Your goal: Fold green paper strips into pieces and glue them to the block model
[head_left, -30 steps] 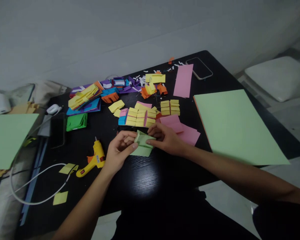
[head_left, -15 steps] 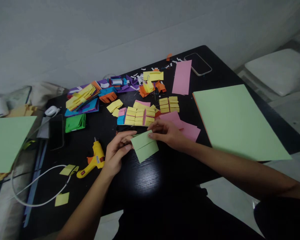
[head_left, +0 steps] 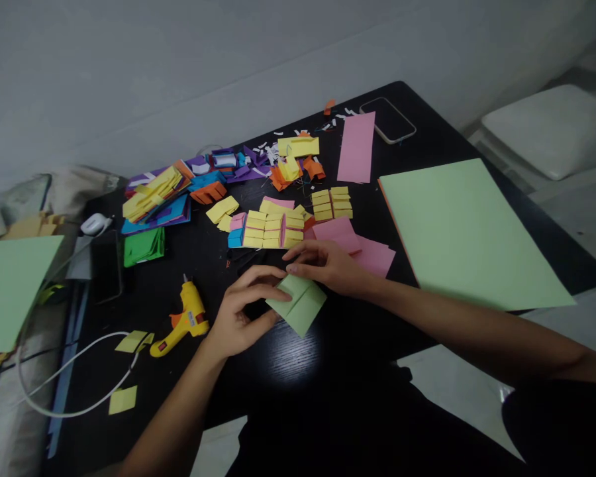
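A small light-green sheet of paper (head_left: 305, 308), creased across its middle, is held above the black table between both hands. My left hand (head_left: 243, 311) grips its left edge, thumb beneath and fingers on top. At its upper edge, my right hand (head_left: 330, 265) pinches the paper between thumb and fingers. Just beyond the hands lies a block of folded yellow, pink and blue paper pieces (head_left: 268, 228). Pink paper sheets (head_left: 375, 255) lie partly behind my right hand.
A yellow glue gun (head_left: 191, 311) lies left of my left hand, near a looped white cable (head_left: 79, 414). Large green sheets (head_left: 471, 232) cover the table's right side. Folded coloured papers (head_left: 153, 192) and scraps line the back, with a phone (head_left: 390, 119) at the far right.
The green paper has turned so a corner points toward me, and it sits slightly further right and lower. My left fingers have moved over its top; my right hand has shifted slightly left.
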`<control>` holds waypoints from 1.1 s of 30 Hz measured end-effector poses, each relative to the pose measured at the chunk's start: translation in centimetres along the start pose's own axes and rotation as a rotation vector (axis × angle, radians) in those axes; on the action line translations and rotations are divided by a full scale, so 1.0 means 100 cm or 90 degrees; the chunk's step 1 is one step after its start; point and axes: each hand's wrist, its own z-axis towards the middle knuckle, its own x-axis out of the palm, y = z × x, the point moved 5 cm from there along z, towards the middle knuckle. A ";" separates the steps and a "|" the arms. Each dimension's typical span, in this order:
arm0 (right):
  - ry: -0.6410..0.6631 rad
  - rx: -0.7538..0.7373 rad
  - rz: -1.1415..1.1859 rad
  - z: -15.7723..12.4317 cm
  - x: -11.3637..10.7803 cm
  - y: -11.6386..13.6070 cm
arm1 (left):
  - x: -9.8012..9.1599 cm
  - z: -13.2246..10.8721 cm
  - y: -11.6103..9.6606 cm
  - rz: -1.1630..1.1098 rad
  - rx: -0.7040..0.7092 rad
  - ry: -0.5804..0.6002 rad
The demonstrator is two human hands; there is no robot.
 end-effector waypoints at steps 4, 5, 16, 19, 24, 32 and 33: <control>-0.025 -0.020 0.050 0.000 -0.003 0.003 | -0.008 -0.002 0.004 0.032 -0.001 -0.112; -0.031 -0.026 0.065 0.000 -0.003 0.004 | -0.011 -0.003 0.005 0.054 0.002 -0.155; 0.059 -0.035 0.055 -0.006 0.010 0.009 | -0.017 -0.010 0.005 0.265 0.020 -0.320; 0.023 -0.067 0.007 -0.006 0.007 0.010 | -0.016 -0.009 0.006 0.247 0.020 -0.297; -0.029 -0.104 -0.024 -0.004 0.001 0.011 | -0.016 -0.006 0.007 0.178 0.007 -0.271; -0.040 -0.132 -0.042 -0.007 0.002 0.014 | -0.013 -0.004 0.024 -0.088 -0.112 -0.235; -0.040 -0.134 -0.042 -0.007 0.002 0.015 | -0.012 -0.004 0.024 -0.108 -0.120 -0.228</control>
